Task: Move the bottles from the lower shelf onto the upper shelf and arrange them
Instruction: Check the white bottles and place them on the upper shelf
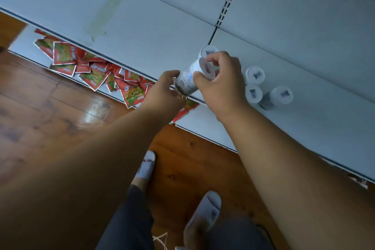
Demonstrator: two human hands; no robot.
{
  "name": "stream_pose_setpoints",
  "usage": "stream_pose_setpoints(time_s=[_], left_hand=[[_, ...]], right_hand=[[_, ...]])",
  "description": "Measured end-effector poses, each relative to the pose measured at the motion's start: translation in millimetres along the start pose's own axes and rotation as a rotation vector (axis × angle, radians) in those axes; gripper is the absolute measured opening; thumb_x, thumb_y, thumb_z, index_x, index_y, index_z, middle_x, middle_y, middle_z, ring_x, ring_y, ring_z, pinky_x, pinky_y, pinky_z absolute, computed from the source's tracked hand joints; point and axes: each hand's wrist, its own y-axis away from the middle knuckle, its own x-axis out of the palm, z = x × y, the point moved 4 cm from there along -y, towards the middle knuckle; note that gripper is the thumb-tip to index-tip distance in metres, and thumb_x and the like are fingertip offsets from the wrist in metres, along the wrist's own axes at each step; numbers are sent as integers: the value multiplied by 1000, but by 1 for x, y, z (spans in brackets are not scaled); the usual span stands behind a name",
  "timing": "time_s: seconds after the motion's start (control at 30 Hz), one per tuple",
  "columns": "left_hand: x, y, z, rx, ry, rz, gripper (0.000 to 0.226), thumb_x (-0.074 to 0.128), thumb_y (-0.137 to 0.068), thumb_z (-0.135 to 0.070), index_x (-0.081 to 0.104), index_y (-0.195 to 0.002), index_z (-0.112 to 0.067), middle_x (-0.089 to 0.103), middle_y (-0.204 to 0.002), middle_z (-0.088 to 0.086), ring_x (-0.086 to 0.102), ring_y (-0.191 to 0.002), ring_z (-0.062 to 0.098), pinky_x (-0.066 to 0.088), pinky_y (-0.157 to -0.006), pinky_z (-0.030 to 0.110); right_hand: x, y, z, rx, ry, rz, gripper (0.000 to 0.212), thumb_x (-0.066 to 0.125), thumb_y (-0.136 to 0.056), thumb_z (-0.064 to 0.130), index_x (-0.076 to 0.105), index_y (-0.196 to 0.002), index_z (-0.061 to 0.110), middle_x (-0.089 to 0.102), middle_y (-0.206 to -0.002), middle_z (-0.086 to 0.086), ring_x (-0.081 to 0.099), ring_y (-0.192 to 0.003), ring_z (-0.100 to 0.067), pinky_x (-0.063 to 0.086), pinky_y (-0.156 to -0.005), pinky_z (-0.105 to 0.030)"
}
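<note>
At centre frame we hold a tilted white labelled plastic bottle [189, 80]. Our right hand [221, 85] curls round its capped top; our left hand [165, 89] pinches its base. Four white-capped bottles [255, 75] stand on the grey metal shelf [304, 50] just beside it.

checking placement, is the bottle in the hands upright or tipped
Tipped: the held bottle leans, cap toward the shelf, gripped by left hand and right hand.

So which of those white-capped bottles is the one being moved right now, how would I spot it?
Find the pale grey metal shelf above the brown wooden floor, then the cluster of white-capped bottles standing on it. At the shelf's front edge, the left hand and right hand hold one white bottle with a printed label. It alone is tilted and held; its neighbours stand upright, untouched.
</note>
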Motion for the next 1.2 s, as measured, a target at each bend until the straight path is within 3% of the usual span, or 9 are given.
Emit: stream_pose_setpoints(time_s=[0.13,0.33,0.43,0.53,0.63,0.8,0.93,1.07,1.2], left_hand=[[-18,90,-33,-159,619,145,57,63,-74,3,51,-129,-8,64,-111,16,68,-97,30,57,-80,36],[-18,224,-100,-182,884,385,39,53,-78,-14,54,-117,-8,63,-106,19,65,-91,30,57,-74,36],[-5,264,-139,-168,853,461,41,53,-80,-18,56,-118,-3,66,-106,21,67,-92,33,59,-78,39],[21,292,-189,-157,778,520,58,55,-83,-26,52,-132,5,66,-109,26,68,-86,32,58,-73,37],[61,317,-244,-104,714,600,59,42,-87,-32,52,-132,6,66,-107,26,67,-76,28,56,-66,34],[133,352,-318,-79,766,712,47,38,-96,-30,59,-124,3,69,-106,22,69,-81,30,60,-68,32],[175,361,-355,-109,698,795,49,32,-103,-34,62,-122,1,70,-104,21,69,-82,30,60,-71,36],[199,346,-379,91,454,777,43,35,-103,-32,61,-126,-5,70,-114,18,65,-88,23,52,-79,37],[216,327,-402,318,162,797,40,49,-96,-37,60,-126,-13,71,-115,10,67,-106,25,51,-94,41]], right_hand=[[-48,58,31,224,-342,133,25,71,-79,30,64,-103,29,67,-105,13,65,-97,-8,60,-82,-37],[-152,152,93,200,-528,274,15,71,-86,19,68,-96,29,72,-96,11,67,-93,-6,55,-76,-25],[-208,182,117,170,-565,234,10,71,-88,21,69,-94,29,72,-89,15,68,-88,-4,54,-74,-23],[-272,196,136,150,-540,60,14,74,-83,42,70,-87,29,70,-78,10,64,-70,-9,52,-62,-29],[-341,205,144,124,-586,-138,19,73,-83,39,67,-81,22,63,-66,10,57,-56,-1,49,-52,-22],[-434,224,135,32,-666,-287,13,55,-99,28,67,-99,28,68,-84,18,63,-78,1,52,-72,-21],[-486,233,127,24,-726,-344,19,54,-99,13,65,-113,19,70,-88,13,65,-82,0,51,-71,-15],[-518,224,118,72,-742,-494,15,58,-98,19,65,-107,27,71,-90,4,67,-81,-5,55,-69,-18],[-533,218,102,140,-727,-643,19,59,-97,23,62,-116,25,73,-94,6,71,-90,-11,60,-78,-32]])
